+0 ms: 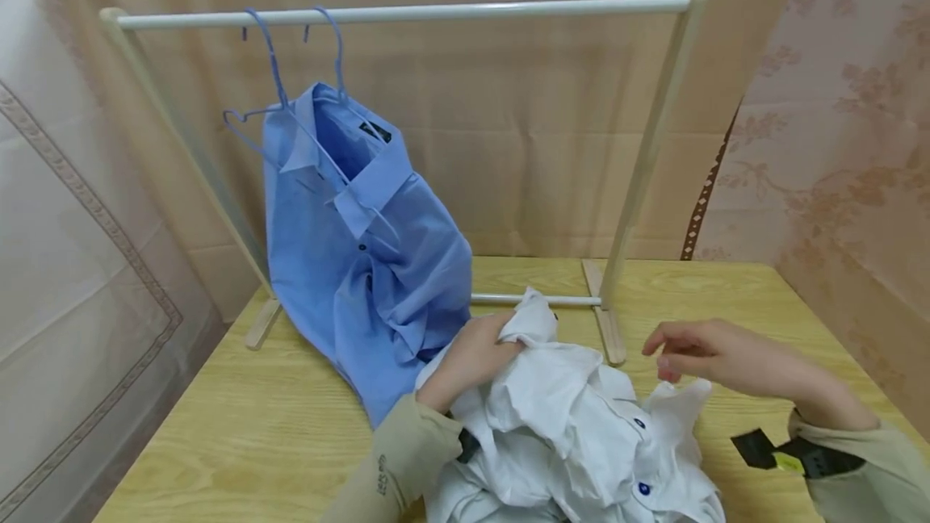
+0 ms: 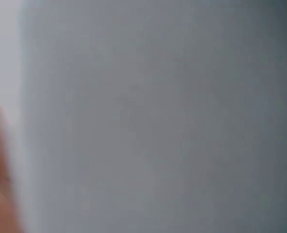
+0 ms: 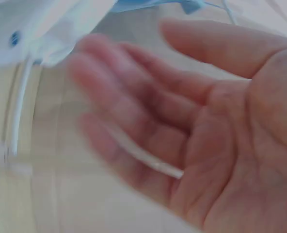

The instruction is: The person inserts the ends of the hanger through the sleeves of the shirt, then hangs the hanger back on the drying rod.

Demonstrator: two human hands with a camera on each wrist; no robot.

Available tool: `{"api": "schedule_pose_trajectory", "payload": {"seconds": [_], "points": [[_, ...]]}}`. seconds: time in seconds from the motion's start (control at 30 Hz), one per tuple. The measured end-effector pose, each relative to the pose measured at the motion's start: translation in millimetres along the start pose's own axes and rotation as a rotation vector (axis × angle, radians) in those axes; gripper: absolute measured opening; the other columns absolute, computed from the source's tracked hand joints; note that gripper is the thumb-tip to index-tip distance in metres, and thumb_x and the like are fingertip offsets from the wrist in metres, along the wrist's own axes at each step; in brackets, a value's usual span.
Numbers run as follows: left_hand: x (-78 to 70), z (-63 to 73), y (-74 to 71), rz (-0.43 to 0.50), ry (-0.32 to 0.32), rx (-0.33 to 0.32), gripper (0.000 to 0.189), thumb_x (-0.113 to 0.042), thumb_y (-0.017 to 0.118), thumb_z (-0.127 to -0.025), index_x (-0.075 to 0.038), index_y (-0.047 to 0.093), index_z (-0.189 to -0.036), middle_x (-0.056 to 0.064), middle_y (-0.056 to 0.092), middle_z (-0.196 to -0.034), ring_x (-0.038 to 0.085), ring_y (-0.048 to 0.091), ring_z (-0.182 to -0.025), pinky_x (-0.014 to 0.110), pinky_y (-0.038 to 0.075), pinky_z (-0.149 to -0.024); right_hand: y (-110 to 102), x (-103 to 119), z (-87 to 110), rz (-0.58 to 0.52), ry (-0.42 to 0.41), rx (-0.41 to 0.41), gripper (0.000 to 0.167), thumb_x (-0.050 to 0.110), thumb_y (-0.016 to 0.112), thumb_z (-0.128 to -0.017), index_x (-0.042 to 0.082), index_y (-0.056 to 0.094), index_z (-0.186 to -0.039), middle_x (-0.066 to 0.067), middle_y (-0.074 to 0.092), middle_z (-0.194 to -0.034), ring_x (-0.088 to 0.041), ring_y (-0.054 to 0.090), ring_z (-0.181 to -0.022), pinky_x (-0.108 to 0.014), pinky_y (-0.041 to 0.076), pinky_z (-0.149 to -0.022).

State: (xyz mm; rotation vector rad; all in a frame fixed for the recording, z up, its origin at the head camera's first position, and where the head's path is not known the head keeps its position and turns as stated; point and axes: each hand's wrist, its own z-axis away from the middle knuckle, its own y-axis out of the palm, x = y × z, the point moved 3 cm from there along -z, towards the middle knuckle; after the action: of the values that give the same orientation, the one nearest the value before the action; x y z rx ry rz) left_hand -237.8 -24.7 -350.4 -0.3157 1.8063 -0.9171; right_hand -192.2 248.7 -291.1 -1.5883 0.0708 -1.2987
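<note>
In the head view my left hand (image 1: 475,357) grips a bunched part of a crumpled white shirt (image 1: 574,418) with dark buttons. Its cloth fills most of the left wrist view as a grey blur, with a bit of the hand at the left edge. To the right of the shirt, my right hand (image 1: 715,357) is raised above the table with loosely bent fingers and nothing in them. The right wrist view shows its bare palm (image 3: 216,141), with the white shirt (image 3: 41,29) beyond the fingertips.
A white clothes rack (image 1: 407,14) stands on the wooden table (image 1: 240,426). From its left part hang two blue hangers (image 1: 272,63), with a blue collared shirt (image 1: 320,224) on them, its lower part reaching the table. Patterned cloth (image 1: 850,144) hangs at the right.
</note>
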Motion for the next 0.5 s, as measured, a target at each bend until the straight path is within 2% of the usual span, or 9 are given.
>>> {"api": "schedule_pose_trajectory", "payload": {"seconds": [0.1, 0.2, 0.3, 0.37, 0.5], "points": [[-1.2, 0.2, -2.3, 0.013, 0.014, -0.01, 0.017, -0.021, 0.055, -0.088, -0.018, 0.063, -0.103, -0.001, 0.066, -0.097, 0.012, 0.059, -0.084, 0.027, 0.045, -0.071, -16, 2, -9.2, -0.097, -0.114, -0.112, 0.023, 0.007, 0.039, -0.097, 0.002, 0.052, -0.116, 0.002, 0.064, -0.092, -0.011, 0.061, -0.086, -0.023, 0.049, -0.076], [-5.1, 0.4, -4.2, 0.017, 0.05, -0.023, 0.021, -0.018, 0.056, -0.086, -0.017, 0.063, -0.106, 0.0, 0.066, -0.098, 0.013, 0.059, -0.086, 0.027, 0.046, -0.072, -29, -4, -10.1, -0.221, -0.2, -0.269, 0.025, 0.0, 0.036, -0.097, -0.001, 0.051, -0.117, -0.004, 0.065, -0.097, -0.013, 0.062, -0.09, -0.018, 0.046, -0.081], [-8.9, 1.3, -5.7, 0.009, 0.08, -0.033, 0.023, -0.016, 0.058, -0.085, -0.016, 0.063, -0.107, -0.001, 0.066, -0.1, 0.012, 0.059, -0.087, 0.027, 0.046, -0.073, -36, -14, -8.5, -0.317, -0.2, -0.415, 0.025, 0.001, 0.036, -0.097, 0.0, 0.051, -0.116, -0.003, 0.065, -0.099, -0.011, 0.062, -0.092, -0.014, 0.043, -0.082], [-11.4, 2.9, -7.3, 0.013, 0.095, -0.047, 0.023, -0.014, 0.058, -0.084, -0.017, 0.062, -0.107, -0.002, 0.065, -0.1, 0.011, 0.059, -0.088, 0.026, 0.046, -0.074, -35, -20, -10.8, -0.341, -0.182, -0.479, 0.024, 0.003, 0.037, -0.097, 0.001, 0.052, -0.116, 0.0, 0.065, -0.099, -0.01, 0.063, -0.092, -0.013, 0.043, -0.082], [-15.7, 6.7, -11.2, 0.083, 0.107, -0.081, 0.025, -0.011, 0.059, -0.084, -0.018, 0.062, -0.108, -0.003, 0.064, -0.103, 0.011, 0.058, -0.091, 0.026, 0.045, -0.077, -24, -33, -23.3, -0.336, -0.149, -0.507, 0.024, 0.007, 0.042, -0.096, 0.001, 0.051, -0.118, 0.005, 0.064, -0.105, -0.008, 0.061, -0.096, -0.013, 0.043, -0.083]]}}
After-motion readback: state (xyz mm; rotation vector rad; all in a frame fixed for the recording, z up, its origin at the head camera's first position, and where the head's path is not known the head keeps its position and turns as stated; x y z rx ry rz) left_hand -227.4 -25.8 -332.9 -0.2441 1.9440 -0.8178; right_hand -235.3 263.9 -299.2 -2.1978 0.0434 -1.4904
